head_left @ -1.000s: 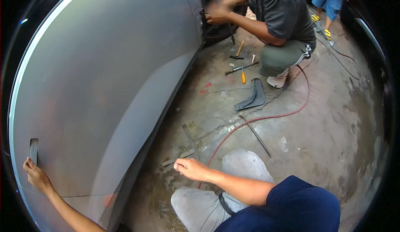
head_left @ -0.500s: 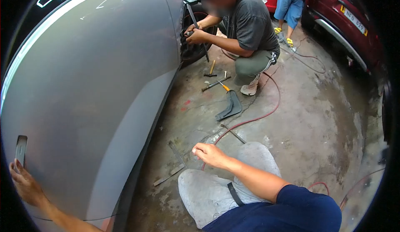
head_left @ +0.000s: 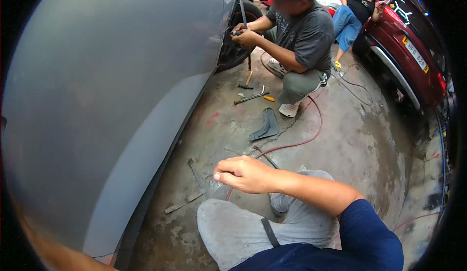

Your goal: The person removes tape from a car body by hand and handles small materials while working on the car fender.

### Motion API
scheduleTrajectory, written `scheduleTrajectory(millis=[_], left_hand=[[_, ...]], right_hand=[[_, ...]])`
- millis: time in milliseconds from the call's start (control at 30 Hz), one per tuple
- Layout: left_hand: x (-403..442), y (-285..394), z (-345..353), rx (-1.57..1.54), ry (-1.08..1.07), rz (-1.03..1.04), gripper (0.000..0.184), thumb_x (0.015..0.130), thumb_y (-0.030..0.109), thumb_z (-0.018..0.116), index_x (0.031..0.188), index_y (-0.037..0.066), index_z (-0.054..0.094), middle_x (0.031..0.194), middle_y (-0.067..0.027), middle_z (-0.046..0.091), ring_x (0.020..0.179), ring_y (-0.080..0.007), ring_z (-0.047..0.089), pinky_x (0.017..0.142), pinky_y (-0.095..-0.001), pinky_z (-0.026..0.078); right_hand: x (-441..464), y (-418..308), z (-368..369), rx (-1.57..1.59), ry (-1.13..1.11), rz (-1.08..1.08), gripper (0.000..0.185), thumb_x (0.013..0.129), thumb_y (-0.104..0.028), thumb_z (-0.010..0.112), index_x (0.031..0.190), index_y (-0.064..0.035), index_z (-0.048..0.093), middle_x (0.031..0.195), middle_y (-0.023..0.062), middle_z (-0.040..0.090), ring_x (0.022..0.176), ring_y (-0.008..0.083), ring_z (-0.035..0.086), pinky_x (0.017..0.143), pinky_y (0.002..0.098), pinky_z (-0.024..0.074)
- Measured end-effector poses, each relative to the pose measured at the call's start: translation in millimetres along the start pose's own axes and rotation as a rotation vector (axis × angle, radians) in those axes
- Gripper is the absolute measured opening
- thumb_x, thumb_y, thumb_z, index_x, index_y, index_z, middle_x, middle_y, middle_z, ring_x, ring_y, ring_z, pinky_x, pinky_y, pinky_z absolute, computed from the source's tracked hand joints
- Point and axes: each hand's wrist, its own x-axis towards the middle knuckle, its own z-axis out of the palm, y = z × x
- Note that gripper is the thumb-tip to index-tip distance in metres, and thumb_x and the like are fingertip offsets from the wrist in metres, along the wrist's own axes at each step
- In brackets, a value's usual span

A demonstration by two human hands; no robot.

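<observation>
My right hand (head_left: 245, 174) hangs over my grey-trousered knees with its fingers curled in and the thumb pressed against them; what it holds, if anything, is hidden. Under and left of it, two flat metal bars (head_left: 197, 173) lie on the concrete floor. Only my left forearm shows, at the bottom left beside the grey car door (head_left: 112, 81); that hand is outside the picture. A dark sliver of the door handle shows at the left edge.
A co-worker (head_left: 311, 37) squats by the wheel (head_left: 241, 42), holding a dark strip. Near them lie a hammer (head_left: 248, 80), a screwdriver (head_left: 269, 99) and a dark curved flap (head_left: 265, 126). A red hose (head_left: 296, 144) crosses the floor. Another person (head_left: 349, 20) leans near a red car (head_left: 401, 47).
The view has shifted, and my left hand, which was at the door handle, is now out of frame. My right hand appears larger, still curled. The co-worker has lowered their hands.
</observation>
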Motion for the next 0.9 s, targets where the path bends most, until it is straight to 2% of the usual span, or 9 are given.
scheduleTrajectory(millis=[67,200,300,400,533,600,700,800,900], left_hand=[[5.0,5.7,-5.6,-0.027,0.038,0.039,0.075,0.105,0.065,0.028,0.093,0.000,0.064,0.077,-0.0200,0.066,0.071,-0.0391,0.065,0.069,-0.0515,0.050],[7.6,12.1,-16.2,-0.021,-0.006,0.043,0.071,0.106,0.060,0.033,0.092,-0.002,0.064,0.078,-0.0228,0.066,0.071,-0.0437,0.064,0.065,-0.0549,0.050],[6.7,11.1,-8.4,-0.020,-0.002,0.039,0.066,0.107,0.056,0.036,0.091,-0.002,0.064,0.079,-0.0246,0.066,0.072,-0.0458,0.064,0.065,-0.0564,0.049],[7.6,10.0,-7.7,-0.044,-0.008,0.027,0.063,0.108,0.053,0.037,0.090,-0.002,0.063,0.079,-0.0257,0.065,0.072,-0.0466,0.063,0.064,-0.0568,0.048],[12.8,15.1,-12.8,0.022,-0.006,0.075,0.061,0.108,0.050,0.037,0.090,-0.003,0.063,0.079,-0.0260,0.065,0.073,-0.0469,0.062,0.065,-0.0572,0.047],[13.1,18.6,-16.1,0.025,-0.017,0.073,0.060,0.109,0.048,0.037,0.090,-0.003,0.063,0.079,-0.0260,0.065,0.073,-0.0470,0.062,0.065,-0.0574,0.047],[13.0,20.8,-19.6,0.032,-0.032,0.041,0.057,0.109,0.046,0.039,0.090,-0.003,0.064,0.080,-0.0261,0.065,0.073,-0.0473,0.062,0.065,-0.0575,0.048],[13.8,21.7,-22.0,0.100,-0.031,0.047,0.055,0.109,0.044,0.041,0.090,-0.003,0.064,0.079,-0.0259,0.065,0.072,-0.0474,0.062,0.065,-0.0572,0.048],[13.4,20.6,-21.0,0.104,-0.034,0.025,0.053,0.109,0.042,0.042,0.090,-0.003,0.064,0.078,-0.0253,0.065,0.070,-0.0472,0.062,0.064,-0.0565,0.048]], right_hand=[[0.7,18.4,2.2,0.062,0.014,0.053,0.027,0.100,-0.026,0.055,0.093,-0.0018,0.065,0.092,0.0175,0.069,0.091,0.0410,0.067,0.079,0.0507,0.0518],[0.4,36.1,-5.1,-0.278,-0.056,-0.111,0.023,0.096,-0.022,0.056,0.091,-0.0011,0.065,0.093,0.0184,0.070,0.089,0.0414,0.068,0.076,0.0520,0.0542],[9.4,61.0,-13.7,-0.322,-0.137,-0.118,0.020,0.092,-0.020,0.058,0.091,-0.0011,0.064,0.093,0.0188,0.070,0.086,0.0417,0.068,0.073,0.0526,0.0553],[0.6,59.0,-0.5,-0.518,-0.114,-0.230,0.017,0.087,-0.019,0.061,0.086,-0.0020,0.061,0.083,0.0164,0.066,0.078,0.0373,0.068,0.067,0.0485,0.0562],[-52.3,24.5,60.8,-0.335,-0.526,-0.485,0.017,0.087,-0.019,0.060,0.088,-0.0025,0.059,0.085,0.0168,0.065,0.078,0.0363,0.069,0.066,0.0482,0.0562],[-79.2,8.8,74.9,-0.123,-0.701,-0.478,0.018,0.088,-0.020,0.060,0.090,-0.0020,0.059,0.086,0.0164,0.065,0.081,0.0357,0.069,0.066,0.0481,0.0561],[-86.8,18.1,78.3,0.008,-0.675,-0.487,0.017,0.089,-0.019,0.058,0.091,-0.0018,0.059,0.087,0.0158,0.065,0.085,0.0351,0.069,0.069,0.0473,0.0565],[-75.1,42.8,70.0,-0.214,-0.616,-0.387,0.018,0.089,-0.015,0.057,0.097,-0.0014,0.066,0.090,0.0194,0.070,0.087,0.0388,0.072,0.072,0.0505,0.0571],[-66.0,52.0,50.7,-0.299,-0.563,-0.320,0.020,0.090,-0.014,0.056,0.103,-0.0027,0.067,0.094,0.0177,0.071,0.090,0.0381,0.072,0.075,0.0493,0.0576]])
